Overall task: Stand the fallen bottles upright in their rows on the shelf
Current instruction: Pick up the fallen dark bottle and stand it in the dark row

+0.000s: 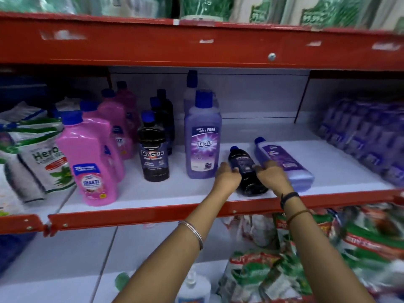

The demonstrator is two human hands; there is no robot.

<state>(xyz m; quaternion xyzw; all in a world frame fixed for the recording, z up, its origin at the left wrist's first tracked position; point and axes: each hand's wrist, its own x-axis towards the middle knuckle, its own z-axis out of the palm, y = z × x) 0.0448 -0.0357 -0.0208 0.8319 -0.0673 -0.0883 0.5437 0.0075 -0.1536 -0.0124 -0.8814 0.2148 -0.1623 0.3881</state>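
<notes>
Setting: shop shelving with red metal rails; the white shelf board [153, 193] carries cleaning bottles, with packets on the levels above and below.
Standing already: pink plastic bottles with blue caps [91, 158] toward the left end, small black Bactin bottles [153, 154] in a row running to the back, and tall purple Bactin bottles [203, 136] in the middle, all upright.
Fallen: a small black bottle with a blue cap [242, 167] lies on its side near the shelf's front edge, cap pointing to the back; touching or just beside it, to its right, lies a flat lilac bottle [284, 162], also cap to the back.
Left hand [227, 178]: curled against the left side of the fallen black bottle.
Right hand [273, 176]: cupped on that bottle's right side, resting partly over the lilac one; together they clasp the black bottle, not yet lifted.
Progress: judged well along; two bottles remain down, and the black one looks next to be raised.
Right end: purple packs [367, 136], blurred.
</notes>
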